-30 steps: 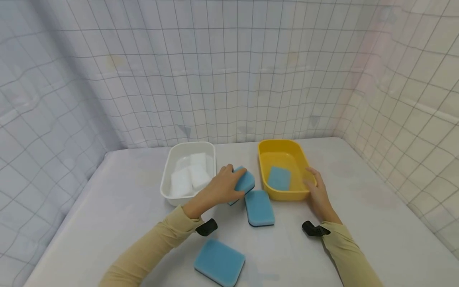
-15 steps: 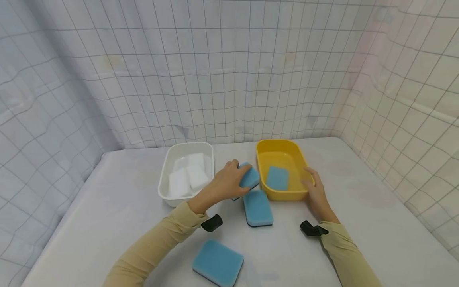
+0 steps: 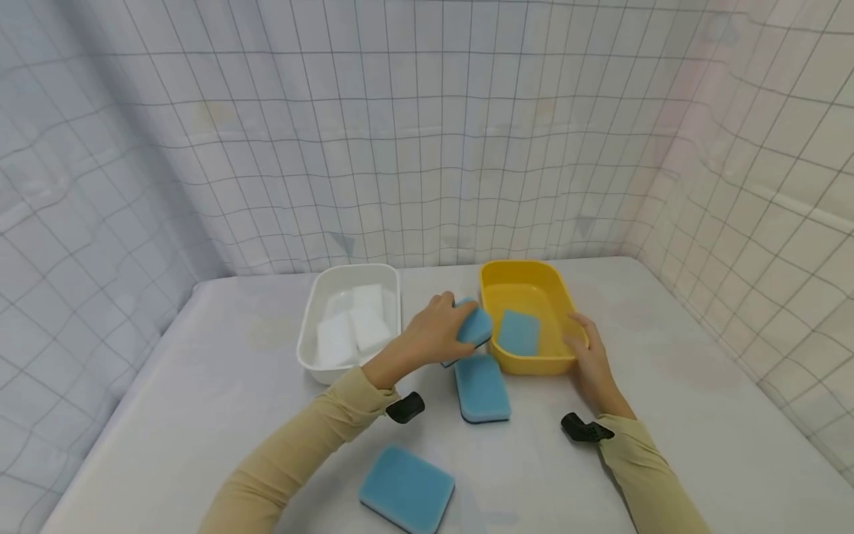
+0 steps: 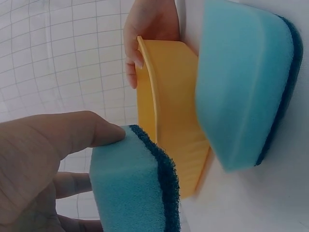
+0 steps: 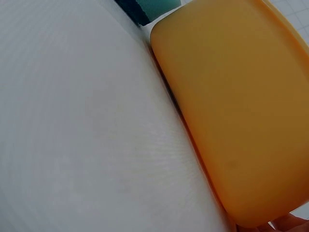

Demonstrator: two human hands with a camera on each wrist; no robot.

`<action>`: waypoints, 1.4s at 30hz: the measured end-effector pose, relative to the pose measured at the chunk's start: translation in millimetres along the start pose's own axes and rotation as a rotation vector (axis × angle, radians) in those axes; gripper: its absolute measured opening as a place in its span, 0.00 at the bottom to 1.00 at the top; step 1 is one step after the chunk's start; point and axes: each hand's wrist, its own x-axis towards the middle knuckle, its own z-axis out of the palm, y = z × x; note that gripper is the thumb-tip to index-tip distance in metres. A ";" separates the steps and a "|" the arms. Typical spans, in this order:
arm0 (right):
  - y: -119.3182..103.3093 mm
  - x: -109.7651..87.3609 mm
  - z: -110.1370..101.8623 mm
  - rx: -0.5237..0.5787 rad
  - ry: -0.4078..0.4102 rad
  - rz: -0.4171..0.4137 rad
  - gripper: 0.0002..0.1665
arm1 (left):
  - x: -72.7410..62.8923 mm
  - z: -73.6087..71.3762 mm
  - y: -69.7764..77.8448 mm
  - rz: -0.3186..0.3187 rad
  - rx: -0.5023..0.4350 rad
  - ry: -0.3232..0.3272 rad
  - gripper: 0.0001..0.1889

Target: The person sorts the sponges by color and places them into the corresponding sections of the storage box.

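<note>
My left hand point(image 3: 432, 332) pinches a blue sponge point(image 3: 476, 326) with a dark scouring layer, thumb on one edge and fingers on the opposite side. In the left wrist view this sponge point(image 4: 128, 179) is tilted, close to the wall of the yellow tub point(image 4: 176, 87). My right hand point(image 3: 592, 367) grips the near right rim of the yellow tub point(image 3: 534, 366), fingers hooked over the edge. Inside that tub lies another blue sponge point(image 3: 519, 332). A third sponge point(image 3: 483, 391) rests on the table just below the held one, near the tub's front left corner.
Left of the hands stands a white tub point(image 3: 305, 337) holding several white blocks point(image 3: 336, 340). One more blue sponge point(image 3: 407, 489) lies near the front of the white table point(image 3: 200, 400). A checked curtain point(image 3: 427, 148) encloses the back and sides.
My left hand has carried the sponge rightward and slightly away from me, from beside the white tub to the yellow tub's left edge. My right hand keeps its hold on the rim.
</note>
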 end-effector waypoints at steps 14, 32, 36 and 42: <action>-1.4 -0.7 0.3 -0.017 0.009 0.025 0.29 | 15.9 3.0 9.9 0.002 -0.046 -0.026 0.34; 0.1 -0.8 1.7 -0.027 0.007 0.014 0.29 | 39.3 10.9 24.1 0.047 -0.062 -0.012 0.34; 0.1 -0.3 1.8 -0.021 0.003 0.010 0.29 | 42.3 12.4 28.6 0.051 -0.066 -0.020 0.34; 0.0 -0.2 0.6 0.009 -0.006 0.013 0.29 | 49.9 16.4 31.4 0.050 -0.076 -0.028 0.33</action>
